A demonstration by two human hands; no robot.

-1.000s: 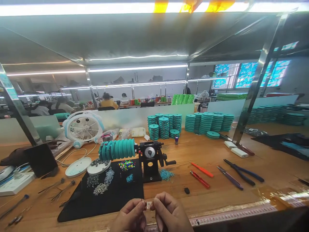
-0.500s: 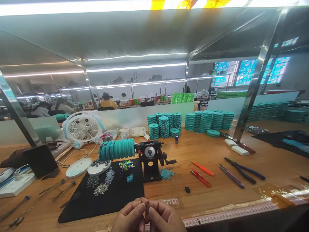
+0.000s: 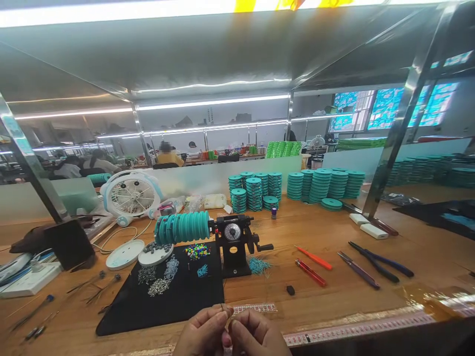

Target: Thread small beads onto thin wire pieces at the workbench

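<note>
At the bottom centre, my left hand (image 3: pixel 203 332) and my right hand (image 3: pixel 259 334) meet, both with fingers pinched together. A thin dark strand shows at my left fingertips; what my right fingers hold is too small to name. Ahead of them lies a black mat (image 3: pixel 166 306) with silvery metal pieces (image 3: pixel 159 287), multicoloured beads (image 3: pixel 198 251) and short blue pieces (image 3: pixel 202 270). Behind stands a black hand-cranked winder (image 3: pixel 233 247) with a row of teal spools (image 3: pixel 182 228) on its shaft.
Stacks of teal spools (image 3: pixel 321 186) stand at the back. Right of the winder lie an orange screwdriver (image 3: pixel 315 258), a red tool (image 3: pixel 310 273), tweezers (image 3: pixel 358 270) and pliers (image 3: pixel 378 261). A white fan (image 3: pixel 132 197) and power strip (image 3: pixel 31 281) are on the left.
My hands have shifted slightly right in the view and their fingertips have parted a little. The surroundings also appear shifted slightly right.
</note>
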